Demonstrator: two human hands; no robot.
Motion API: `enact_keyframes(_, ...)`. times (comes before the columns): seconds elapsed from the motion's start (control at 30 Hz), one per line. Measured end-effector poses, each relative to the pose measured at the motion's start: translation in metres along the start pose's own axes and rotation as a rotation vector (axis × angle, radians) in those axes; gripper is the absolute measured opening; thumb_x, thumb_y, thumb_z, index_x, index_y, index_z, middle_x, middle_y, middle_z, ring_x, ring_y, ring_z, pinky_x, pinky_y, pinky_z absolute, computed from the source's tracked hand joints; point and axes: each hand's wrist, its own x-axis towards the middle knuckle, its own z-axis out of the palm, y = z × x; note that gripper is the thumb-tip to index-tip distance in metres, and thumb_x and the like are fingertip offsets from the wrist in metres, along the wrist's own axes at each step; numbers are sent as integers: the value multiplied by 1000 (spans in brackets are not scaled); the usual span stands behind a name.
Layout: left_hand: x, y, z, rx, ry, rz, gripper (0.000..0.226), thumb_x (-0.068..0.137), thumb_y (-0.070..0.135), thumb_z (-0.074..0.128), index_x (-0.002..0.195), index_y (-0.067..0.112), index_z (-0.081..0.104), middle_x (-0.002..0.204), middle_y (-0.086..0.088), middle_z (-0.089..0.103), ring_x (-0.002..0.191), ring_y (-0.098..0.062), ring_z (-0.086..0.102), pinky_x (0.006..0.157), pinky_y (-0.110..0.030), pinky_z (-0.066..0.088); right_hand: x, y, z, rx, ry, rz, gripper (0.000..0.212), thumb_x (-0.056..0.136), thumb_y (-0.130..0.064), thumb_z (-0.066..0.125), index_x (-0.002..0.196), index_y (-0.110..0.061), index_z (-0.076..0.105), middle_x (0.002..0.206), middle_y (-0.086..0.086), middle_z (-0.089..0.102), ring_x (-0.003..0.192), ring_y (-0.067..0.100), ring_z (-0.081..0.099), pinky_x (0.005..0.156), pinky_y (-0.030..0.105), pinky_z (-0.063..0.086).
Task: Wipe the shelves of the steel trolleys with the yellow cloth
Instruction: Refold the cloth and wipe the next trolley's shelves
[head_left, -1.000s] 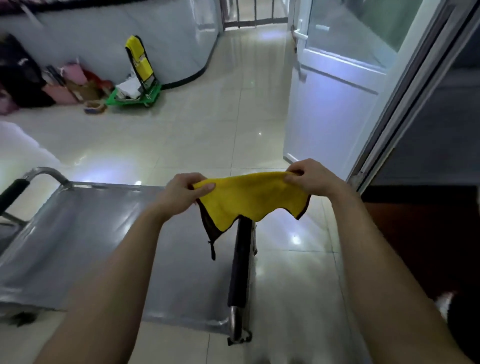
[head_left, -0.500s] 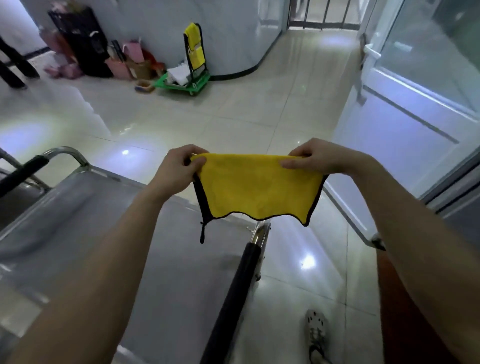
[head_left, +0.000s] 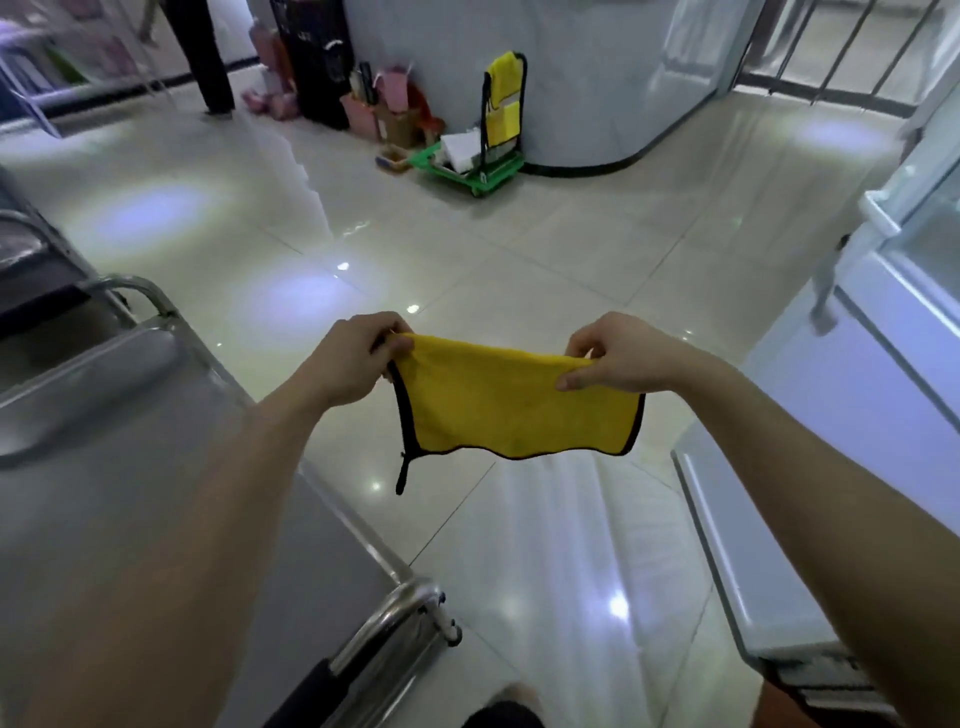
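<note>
The steel trolley (head_left: 130, 467) stands on the person's left. Just right of its rail, up in the air, the yellow cloth (head_left: 514, 405) hangs stretched wide. The left hand (head_left: 348, 361) pinches the top corner nearest the trolley, the right hand (head_left: 618, 353) the far one, fingers (head_left: 571, 383) curled tight on it.

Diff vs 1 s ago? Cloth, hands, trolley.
The yellow cloth shifted off the end of the steel trolley and now hangs over the floor, stretched flatter. Nothing let go: left hand and right hand still pinch its top corners.
</note>
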Motion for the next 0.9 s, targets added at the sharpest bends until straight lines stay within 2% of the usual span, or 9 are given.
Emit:
enact_keyframes(0.1,37,-4,11,-79,54,-47,15,114,20,52,111,27,65,89,-6,68,81,-17,69,76,-39,52,49,11,-11,57,-104,-40,33,96,-66,65,115,-40,75,109,-12,71,100,10,66,84,30,48)
enact_keyframes(0.2,84,-14,25,-172,72,-73,22,115,17,47,114,28,66,105,-16,67,99,-39,65,96,-57,56,102,22,-23,-24,-168,-177,24,105,-48,62,120,-35,75,113,-10,70,107,13,65,92,33,51)
enact_keyframes(0.33,148,-35,36,-310,82,-124,24,115,23,48,111,36,68,103,3,67,93,-27,65,95,-57,58,178,40,-55,-309,-110,-263,28,105,-44,64,127,-32,74,114,-6,55,108,14,53,92,33,45)
enact_keyframes(0.43,184,-45,36,-365,92,-177,25,115,22,50,110,36,69,103,-5,69,92,-31,69,93,-53,60,235,34,-79,-496,-13,-296,29,107,-42,57,131,-34,72,114,-4,64,104,18,55,84,34,42)
enact_keyframes(0.57,219,-57,25,-370,134,-247,25,114,16,53,111,31,72,109,-6,74,96,-19,74,92,-42,62,300,7,-104,-480,-90,-428,28,99,-32,57,119,-31,76,108,-4,73,100,21,65,83,37,55)
enact_keyframes(0.67,230,-72,19,-370,186,-316,21,112,10,57,111,22,74,106,-7,76,88,-13,73,89,-45,61,343,-20,-107,-437,-129,-564,31,88,-55,67,106,-31,77,95,-10,70,94,18,64,84,39,57)
enact_keyframes(0.77,239,-89,20,-434,262,-350,16,108,6,64,115,12,77,136,-2,71,121,-16,70,107,-45,58,390,-43,-102,-362,-171,-700,43,77,-70,78,97,-32,75,89,-11,66,87,13,61,80,38,55)
enact_keyframes(0.83,244,-103,19,-506,324,-387,13,105,6,69,113,10,79,161,7,53,145,-11,54,117,-38,51,424,-56,-95,-326,-214,-798,38,75,-62,85,89,-31,70,86,-11,65,85,13,61,78,40,55)
enact_keyframes(0.9,249,-114,16,-580,347,-441,13,103,4,71,110,10,81,167,10,47,152,-9,45,122,-36,43,457,-68,-88,-257,-290,-898,30,77,-48,89,83,-26,68,82,-10,64,83,14,62,77,43,56)
